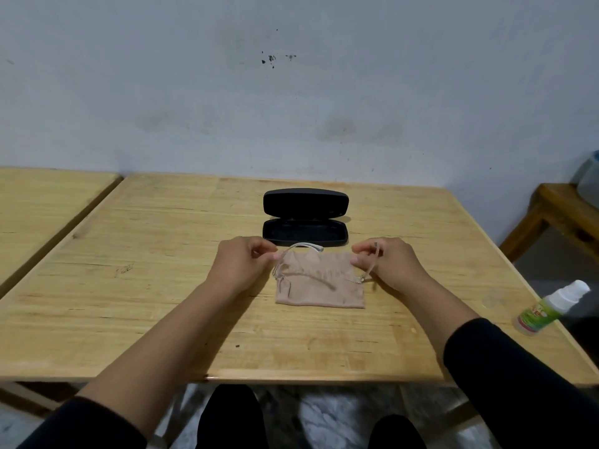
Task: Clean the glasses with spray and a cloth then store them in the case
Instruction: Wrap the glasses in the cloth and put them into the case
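Observation:
Clear-framed glasses (304, 246) are held just above a beige cloth (319, 288) that lies flat on the wooden table (162, 286). My left hand (241, 264) pinches the left side of the frame. My right hand (389, 262) pinches the right temple arm. Directly behind the cloth a black glasses case (305, 218) stands open with nothing inside, its lid raised toward the wall. A small spray bottle (549, 307) with a white cap and green label lies on its side at the table's right edge.
A second wooden table (42, 202) adjoins on the left with a narrow gap. A low wooden stool (560, 212) with a plastic container stands at the far right. The wall runs close behind the table.

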A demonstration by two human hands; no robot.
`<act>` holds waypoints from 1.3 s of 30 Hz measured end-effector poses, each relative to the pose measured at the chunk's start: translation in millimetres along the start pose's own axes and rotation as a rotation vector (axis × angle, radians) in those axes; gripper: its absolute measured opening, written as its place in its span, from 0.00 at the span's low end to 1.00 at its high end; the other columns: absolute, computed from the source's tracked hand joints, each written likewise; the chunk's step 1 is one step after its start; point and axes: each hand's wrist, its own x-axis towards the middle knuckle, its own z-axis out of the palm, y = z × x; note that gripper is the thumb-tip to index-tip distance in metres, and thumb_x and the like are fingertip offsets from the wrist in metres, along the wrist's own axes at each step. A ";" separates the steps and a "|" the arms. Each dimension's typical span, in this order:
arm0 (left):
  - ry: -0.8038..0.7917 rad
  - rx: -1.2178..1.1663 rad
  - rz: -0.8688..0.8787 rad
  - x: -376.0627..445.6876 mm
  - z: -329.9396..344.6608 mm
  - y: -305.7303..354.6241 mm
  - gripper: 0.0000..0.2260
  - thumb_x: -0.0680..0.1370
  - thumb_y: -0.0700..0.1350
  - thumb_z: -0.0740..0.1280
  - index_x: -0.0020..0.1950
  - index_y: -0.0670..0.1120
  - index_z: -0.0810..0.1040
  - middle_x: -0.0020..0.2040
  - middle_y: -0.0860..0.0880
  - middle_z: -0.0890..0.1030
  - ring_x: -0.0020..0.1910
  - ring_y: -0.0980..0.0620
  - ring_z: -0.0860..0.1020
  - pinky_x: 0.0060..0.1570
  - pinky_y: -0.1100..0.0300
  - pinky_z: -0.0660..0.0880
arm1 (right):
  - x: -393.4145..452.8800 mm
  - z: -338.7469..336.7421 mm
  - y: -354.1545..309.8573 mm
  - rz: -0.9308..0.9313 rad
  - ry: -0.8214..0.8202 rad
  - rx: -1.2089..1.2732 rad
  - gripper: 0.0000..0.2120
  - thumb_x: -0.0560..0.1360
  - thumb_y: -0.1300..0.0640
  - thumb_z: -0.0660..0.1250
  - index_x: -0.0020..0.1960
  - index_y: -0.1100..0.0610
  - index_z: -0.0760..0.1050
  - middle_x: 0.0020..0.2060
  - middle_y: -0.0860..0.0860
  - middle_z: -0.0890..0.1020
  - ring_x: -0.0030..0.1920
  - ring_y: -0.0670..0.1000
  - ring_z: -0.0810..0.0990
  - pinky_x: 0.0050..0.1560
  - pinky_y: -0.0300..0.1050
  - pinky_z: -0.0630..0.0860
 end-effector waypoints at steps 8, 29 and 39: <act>-0.099 -0.063 0.096 12.0 9.3 -4.3 0.02 0.74 0.47 0.70 0.42 0.50 0.81 0.38 0.56 0.81 0.39 0.58 0.77 0.35 0.74 0.67 | 15.4 2.5 5.9 -0.090 -0.081 -0.049 0.03 0.69 0.58 0.74 0.41 0.57 0.82 0.38 0.54 0.82 0.40 0.52 0.77 0.41 0.43 0.73; -0.245 -0.343 0.297 -16.5 -6.6 -19.5 0.22 0.75 0.66 0.52 0.51 0.54 0.79 0.48 0.59 0.82 0.50 0.61 0.78 0.50 0.70 0.71 | -18.2 -13.7 11.7 -0.114 -0.229 0.348 0.16 0.81 0.52 0.54 0.45 0.54 0.79 0.43 0.53 0.86 0.41 0.50 0.77 0.38 0.43 0.65; -0.049 -0.301 0.233 -29.8 -8.2 -19.6 0.04 0.73 0.46 0.70 0.46 0.54 0.81 0.44 0.57 0.82 0.31 0.61 0.74 0.35 0.70 0.69 | -41.8 -23.5 26.1 -0.148 -0.136 0.390 0.09 0.73 0.64 0.67 0.47 0.52 0.82 0.43 0.46 0.85 0.43 0.39 0.81 0.41 0.29 0.75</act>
